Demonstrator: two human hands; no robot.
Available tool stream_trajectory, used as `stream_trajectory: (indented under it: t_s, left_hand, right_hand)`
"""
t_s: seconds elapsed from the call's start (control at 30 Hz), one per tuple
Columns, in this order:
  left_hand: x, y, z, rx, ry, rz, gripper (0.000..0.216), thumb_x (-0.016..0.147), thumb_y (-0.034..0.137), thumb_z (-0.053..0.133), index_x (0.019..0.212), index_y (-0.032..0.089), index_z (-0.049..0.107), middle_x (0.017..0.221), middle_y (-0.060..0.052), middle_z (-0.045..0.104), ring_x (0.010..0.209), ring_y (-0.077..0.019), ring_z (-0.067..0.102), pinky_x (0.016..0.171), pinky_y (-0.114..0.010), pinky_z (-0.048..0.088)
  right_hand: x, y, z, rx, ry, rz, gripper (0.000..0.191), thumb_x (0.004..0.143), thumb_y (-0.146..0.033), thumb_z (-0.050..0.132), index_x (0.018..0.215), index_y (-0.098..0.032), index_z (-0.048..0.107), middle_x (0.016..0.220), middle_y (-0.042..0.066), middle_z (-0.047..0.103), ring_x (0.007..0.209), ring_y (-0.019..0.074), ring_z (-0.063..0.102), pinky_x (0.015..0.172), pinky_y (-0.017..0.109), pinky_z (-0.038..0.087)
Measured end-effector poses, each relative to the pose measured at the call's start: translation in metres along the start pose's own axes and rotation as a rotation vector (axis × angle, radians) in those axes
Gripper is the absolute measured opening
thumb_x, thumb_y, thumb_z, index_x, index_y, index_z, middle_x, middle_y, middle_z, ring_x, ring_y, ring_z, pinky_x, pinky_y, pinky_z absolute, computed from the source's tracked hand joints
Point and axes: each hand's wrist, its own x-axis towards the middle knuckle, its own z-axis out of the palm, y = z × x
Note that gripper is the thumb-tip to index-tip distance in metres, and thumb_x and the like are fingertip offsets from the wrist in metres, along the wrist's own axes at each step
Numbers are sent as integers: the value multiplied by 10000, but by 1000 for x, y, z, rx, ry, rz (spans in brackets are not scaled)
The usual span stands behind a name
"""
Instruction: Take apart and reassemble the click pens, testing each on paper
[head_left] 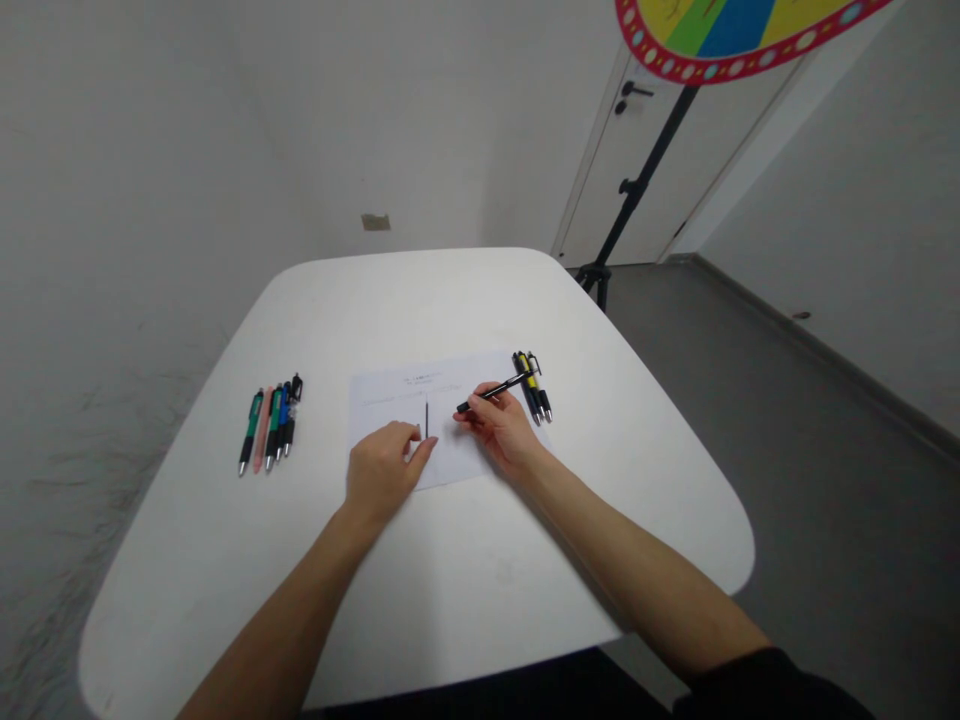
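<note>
My right hand (499, 428) is closed round a black pen (493, 391), its tip pointing left over a white sheet of paper (465, 455). My left hand (384, 470) rests on the sheet with the fingers curled and the thumb out, next to a thin black refill or pen part (427, 419) lying upright on the page. Whether the left fingers pinch anything is hidden. A few pens, black and yellow (534, 387), lie at the sheet's right edge just beyond my right hand.
Several pens in green, pink, blue and black (271, 426) lie in a row on the left of the white rounded table (465, 590). A black stand (637, 185) bearing a colourful wheel (727, 35) rises behind the table's far right corner, by a white door (660, 160).
</note>
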Motion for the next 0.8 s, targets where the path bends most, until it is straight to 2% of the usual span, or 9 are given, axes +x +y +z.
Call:
stream_trajectory:
  t_s: [0.07,0.23,0.37,0.47,0.63,0.8]
  left_hand:
    - [0,0,-1,-74,68,28,255,910,391,524,838,168,625,671,-10,615,581,-125,546,595,-254,429]
    - [-1,3,-1,-176,125,127,216,917,349,531,1011,179,625,858,-55,701,655,-137,609,647,-270,500]
    - [1,6,-1,-199,170,209,135,917,259,547,995,185,629,860,-50,718,758,-154,655,688,-267,521]
    - [2,6,-2,-207,220,278,106,905,206,564,992,181,619,866,-43,724,772,-152,659,709,-270,527]
    - [3,5,-2,-200,234,306,111,890,170,555,976,183,623,849,-47,721,764,-167,657,693,-295,531]
    - [3,5,-3,-210,244,316,106,878,119,547,943,172,612,825,-48,708,753,-160,636,691,-287,523]
  right_hand:
    - [-2,0,2,-35,-11,-3,358,564,-267,856,785,-196,583,652,-39,665,565,121,667,504,192,500]
    - [-9,2,7,-93,-131,34,327,536,-231,861,742,-180,614,654,-37,668,565,106,646,567,211,519]
    - [-12,7,9,-80,-264,87,288,576,-262,846,761,-178,641,713,-13,699,616,119,659,632,245,545]
    - [-9,10,7,-46,-313,120,282,612,-323,830,772,-168,658,709,5,705,633,129,664,648,257,554]
    - [-7,9,4,-36,-313,101,251,667,-323,808,798,-175,653,748,10,709,662,135,670,645,260,558]
    - [-7,7,4,-30,-301,81,294,631,-338,840,779,-180,641,752,13,713,663,137,673,628,251,556]
